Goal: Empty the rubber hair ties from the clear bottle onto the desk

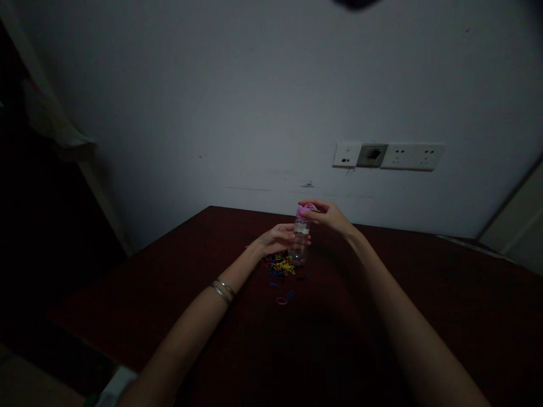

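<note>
A clear bottle (299,249) stands upright on the dark red table, with a pale label near its neck. My left hand (280,238) is wrapped round its body from the left, fingers behind the clear wall. At the top, my right hand (324,215) grips the pink lid (302,211), which has a light loop on it. Whether the lid is fastened or loose I cannot tell. Beside the bottle's base lies a pile of coloured rubber bands (280,264), yellow, red and blue among them. A pink band (281,301) and a few blue ones lie nearer to me.
The dark red table (339,328) meets a grey wall (254,113) at its far edge. Sockets and switches (409,156) are set in the wall at right. A pale bag-like thing (53,121) sits in shadow at far left. The light is dim.
</note>
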Demonstrator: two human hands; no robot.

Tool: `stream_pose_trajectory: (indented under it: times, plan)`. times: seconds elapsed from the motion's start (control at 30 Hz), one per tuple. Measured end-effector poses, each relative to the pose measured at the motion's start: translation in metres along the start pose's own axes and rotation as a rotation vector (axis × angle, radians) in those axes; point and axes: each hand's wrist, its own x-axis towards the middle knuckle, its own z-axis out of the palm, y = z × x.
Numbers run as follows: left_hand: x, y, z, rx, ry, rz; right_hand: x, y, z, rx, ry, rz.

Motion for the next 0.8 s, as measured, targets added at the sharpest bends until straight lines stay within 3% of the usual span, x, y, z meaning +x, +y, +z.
stream_pose_trajectory:
  times: [0.33,0.53,0.67,0.8]
  plan:
    - [0.001,0.001,-0.007,-0.001,0.059,0.044,0.002,0.008,-0.01,0.153,-0.053,-0.003]
    - [0.003,0.003,-0.014,0.059,0.199,0.161,0.002,0.023,-0.018,0.038,-0.098,0.147]
    - [0.005,0.005,-0.016,0.149,0.302,0.196,0.0,0.032,-0.007,-0.023,-0.2,0.201]
    - [0.007,0.003,-0.019,0.19,0.356,0.221,0.002,0.042,0.013,-0.023,-0.173,0.145]
